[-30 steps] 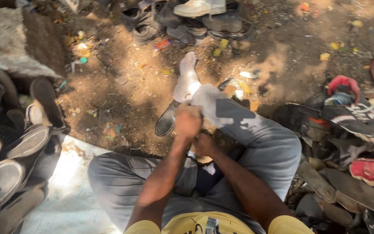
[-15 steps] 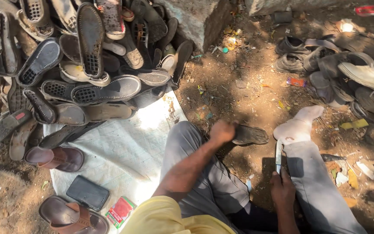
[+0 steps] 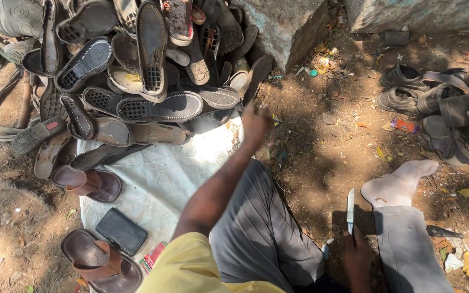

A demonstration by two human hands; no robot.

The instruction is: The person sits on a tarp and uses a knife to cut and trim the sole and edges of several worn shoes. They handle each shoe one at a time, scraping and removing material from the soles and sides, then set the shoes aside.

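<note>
Small red packet (image 3: 151, 256) on my white sheet (image 3: 158, 179); left hand (image 3: 256, 122) loosely open by rubber soles (image 3: 153, 108) — right hand (image 3: 356, 255) gripping steel knife (image 3: 350, 209).

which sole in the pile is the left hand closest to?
The dark narrow sole standing tilted at the pile's right edge, against the stone block. The left hand reaches just below it; the other soles lie further left.

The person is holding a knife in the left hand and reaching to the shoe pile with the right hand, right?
Not quite. The head view shows the knife in the right hand, and the left hand reaching to the shoe pile.
</note>
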